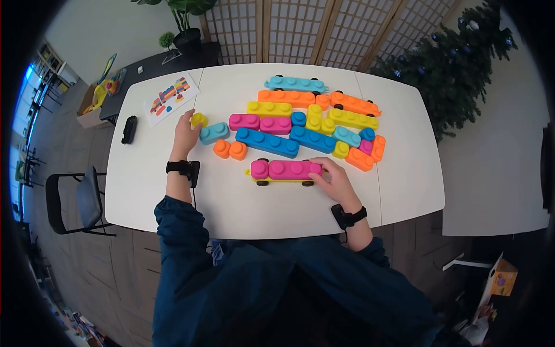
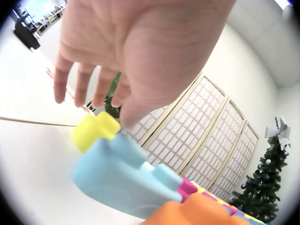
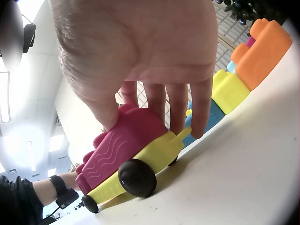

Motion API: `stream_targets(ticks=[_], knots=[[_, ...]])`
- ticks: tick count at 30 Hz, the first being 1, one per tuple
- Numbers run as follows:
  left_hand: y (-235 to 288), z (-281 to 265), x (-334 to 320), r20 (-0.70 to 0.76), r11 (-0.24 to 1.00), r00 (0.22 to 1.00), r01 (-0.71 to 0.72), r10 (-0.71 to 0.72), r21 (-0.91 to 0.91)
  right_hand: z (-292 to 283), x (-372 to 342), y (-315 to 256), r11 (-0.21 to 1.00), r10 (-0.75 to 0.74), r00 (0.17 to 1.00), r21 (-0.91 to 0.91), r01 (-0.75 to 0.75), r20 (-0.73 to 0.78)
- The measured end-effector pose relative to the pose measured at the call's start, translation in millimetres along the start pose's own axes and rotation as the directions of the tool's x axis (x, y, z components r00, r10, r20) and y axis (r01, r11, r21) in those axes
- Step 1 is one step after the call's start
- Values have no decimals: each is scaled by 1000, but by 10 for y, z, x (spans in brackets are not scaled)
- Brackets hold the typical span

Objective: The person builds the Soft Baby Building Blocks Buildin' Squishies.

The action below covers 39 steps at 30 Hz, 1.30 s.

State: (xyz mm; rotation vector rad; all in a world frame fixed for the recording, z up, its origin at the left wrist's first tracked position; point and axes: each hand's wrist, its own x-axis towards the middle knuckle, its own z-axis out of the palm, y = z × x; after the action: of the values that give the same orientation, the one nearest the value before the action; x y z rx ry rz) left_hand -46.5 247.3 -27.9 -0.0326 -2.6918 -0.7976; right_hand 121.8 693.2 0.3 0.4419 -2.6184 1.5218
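In front of the person stands a toy car with a yellow wheeled base [image 3: 123, 180]. On top of that base sit a long pink block [image 1: 293, 169] and a small pink block [image 1: 259, 169]. My right hand [image 1: 335, 184] grips the right end of the long pink block, thumb on the near side and fingers at the far side. Farther left, my left hand [image 1: 186, 136] reaches over a small yellow block [image 1: 199, 120], its fingers spread and thumb tip right at the block. A light blue block [image 2: 124, 176] lies beside the yellow one.
Two small orange blocks [image 1: 230, 150] lie left of the car. Behind it, blue blocks [image 1: 267, 142] and several yellow, pink and orange ones lie closely packed. At the back is a light blue wheeled base [image 1: 296, 84]. A picture sheet [image 1: 171, 98] and black case [image 1: 129, 130] lie left.
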Motion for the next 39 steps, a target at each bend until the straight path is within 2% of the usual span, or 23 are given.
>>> stream_targets(ticks=[1, 2, 4, 8, 10, 11, 13, 14, 15, 16, 19, 21, 22, 23, 25, 33, 35, 39], knots=[[16, -7, 22, 68, 998, 998, 21, -17, -58, 5, -3, 8, 1000, -3, 1000, 8, 3, -2], [27, -17, 36, 68, 998, 998, 19, -16, -56, 12, -5, 15, 1000, -6, 1000, 16, 6, -4], [61, -51, 61, 135, 993, 985, 113, -107, -41, 16, -7, 23, 1000, -6, 1000, 20, 7, -7], [134, -125, 81, 161, 987, 974, 163, -161, 1, -2, -9, -25, 999, 29, 1000, 17, -29, 10], [168, -169, 47, -114, 999, 993, 36, -36, -1, 11, -5, 31, 1000, 6, 1000, 23, -6, 2], [309, -242, 4, -113, 999, 993, 35, -35, 0, 21, -10, 51, 999, -14, 1000, 30, 15, -6], [831, -420, -153, -125, 969, 992, -29, -2, -246, 24, -14, 31, 999, -2, 1000, 40, 2, -2], [978, -432, -222, -94, 927, 993, -103, 74, -361, 19, -14, 18, 999, 8, 1000, 47, -8, 3], [1152, -450, -304, -93, 927, 993, -101, 72, -362, 12, -12, 7, 999, 10, 1000, 47, -10, 5], [1345, -474, -388, -32, 901, 987, -155, 156, -406, 5, -8, -6, 999, 12, 1000, 49, -13, 11], [1773, -445, -656, 115, 821, 924, -260, 365, -509, 9, -7, -5, 998, 15, 1000, 54, -16, 13], [1945, -364, -846, 219, 830, 873, -297, 437, -472, 17, -5, 6, 998, 14, 1000, 56, -14, 10], [2054, -353, -948, 285, 799, 857, -213, 429, -563, 19, -8, 15, 999, 4, 1000, 50, -4, 4], [2088, -315, -1005, 285, 799, 857, -213, 429, -563, 20, -12, 19, 999, -6, 1000, 44, 6, -2], [2091, -217, -1082, 351, 796, 805, -227, 478, -561, 8, -10, -11, 999, 1, 1000, 35, -1, 2], [2044, -264, -1099, 370, 799, 799, -214, 474, -563, 25, 10, -24, 1000, 11, 1000, 25, -12, 18], [2076, -307, -1102, 408, 826, 784, -223, 468, -518, 39, 11, 0, 999, 8, 1000, 32, -9, 18], [1995, -244, -1110, 395, 819, 776, -258, 491, -512, 35, 6, -15, 999, 14, 1000, 30, -14, 21]])
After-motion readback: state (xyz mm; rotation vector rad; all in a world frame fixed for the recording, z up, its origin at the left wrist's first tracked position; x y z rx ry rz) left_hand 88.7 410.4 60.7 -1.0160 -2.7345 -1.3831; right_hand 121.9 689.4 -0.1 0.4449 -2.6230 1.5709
